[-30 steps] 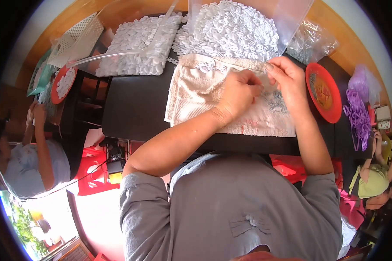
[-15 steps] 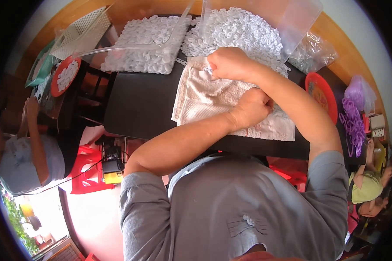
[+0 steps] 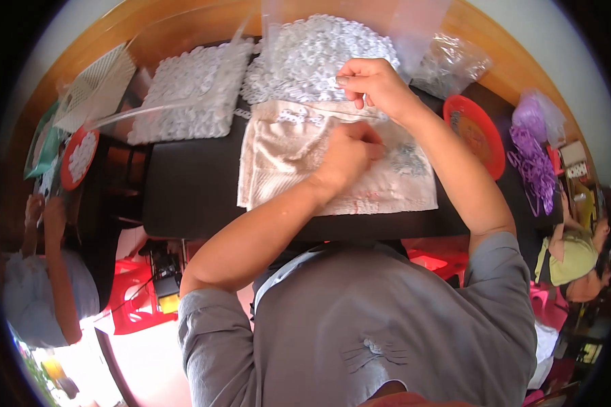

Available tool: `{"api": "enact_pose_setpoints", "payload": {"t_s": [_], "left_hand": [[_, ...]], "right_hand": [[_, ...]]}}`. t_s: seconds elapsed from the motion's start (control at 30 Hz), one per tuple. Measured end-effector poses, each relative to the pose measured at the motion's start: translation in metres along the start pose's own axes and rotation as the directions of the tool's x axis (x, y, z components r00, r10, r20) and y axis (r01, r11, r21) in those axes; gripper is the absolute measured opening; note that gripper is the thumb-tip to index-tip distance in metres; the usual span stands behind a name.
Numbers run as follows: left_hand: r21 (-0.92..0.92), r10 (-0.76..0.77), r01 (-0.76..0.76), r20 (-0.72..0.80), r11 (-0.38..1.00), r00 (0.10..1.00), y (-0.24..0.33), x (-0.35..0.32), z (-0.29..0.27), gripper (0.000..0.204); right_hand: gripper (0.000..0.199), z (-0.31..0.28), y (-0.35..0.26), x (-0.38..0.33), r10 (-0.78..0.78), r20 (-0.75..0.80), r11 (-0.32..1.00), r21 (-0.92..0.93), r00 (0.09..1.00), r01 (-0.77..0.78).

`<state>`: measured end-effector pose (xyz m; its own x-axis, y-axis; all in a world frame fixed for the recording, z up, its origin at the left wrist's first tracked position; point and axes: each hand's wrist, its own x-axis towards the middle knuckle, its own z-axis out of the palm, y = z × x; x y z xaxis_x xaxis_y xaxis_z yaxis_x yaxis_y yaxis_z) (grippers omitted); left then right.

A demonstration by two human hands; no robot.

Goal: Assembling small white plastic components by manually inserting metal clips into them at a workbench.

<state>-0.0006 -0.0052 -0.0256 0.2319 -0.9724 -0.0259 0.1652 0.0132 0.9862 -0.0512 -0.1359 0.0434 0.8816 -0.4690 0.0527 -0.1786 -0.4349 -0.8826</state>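
Note:
My right hand [image 3: 377, 85] is raised over the far edge of a beige towel [image 3: 285, 183], thumb and forefinger pinching a small white ring-shaped plastic piece [image 3: 333, 82]. Lower down, my left hand [image 3: 349, 152] is curled above the towel's middle; its fingers are slightly blurred, and whatever they hold cannot be made out. A short row of white plastic pieces [image 3: 300, 117] lies along the towel's far side. Small grey metal bits [image 3: 409, 161] are scattered right of my left hand. Behind the towel rises a big heap of the white ring-shaped pieces [image 3: 326, 54].
Another white heap [image 3: 193, 91] lies left, beside clear plastic panels. A red tray [image 3: 478, 139], clear plastic bag [image 3: 455, 61] and purple strands [image 3: 533, 166] are on the right. At far left, a person [image 3: 51, 292] works by a red dish [image 3: 71, 169].
My right hand has lifted off the towel, its fingers loosening from a fist into a pinch. My left hand has shifted left, uncovering the grey bits. The whole view has swung slightly.

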Motion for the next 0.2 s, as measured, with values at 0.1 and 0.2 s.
{"api": "enact_pose_setpoints", "payload": {"t_s": [0.1,0.2], "left_hand": [[-0.296,-0.148,0.111,-0.106,0.949,0.983,0.016,-0.003,-0.002,0.008],[-0.382,-0.166,0.106,-0.128,0.918,0.978,0.022,0.002,-0.013,0.015]], "right_hand": [[0.017,-0.016,-0.001,-0.031,0.109,-0.159,0.966,0.249,0.981,-0.067],[0.019,-0.024,0.008,-0.054,0.136,-0.190,0.941,0.331,0.972,-0.067]]}}
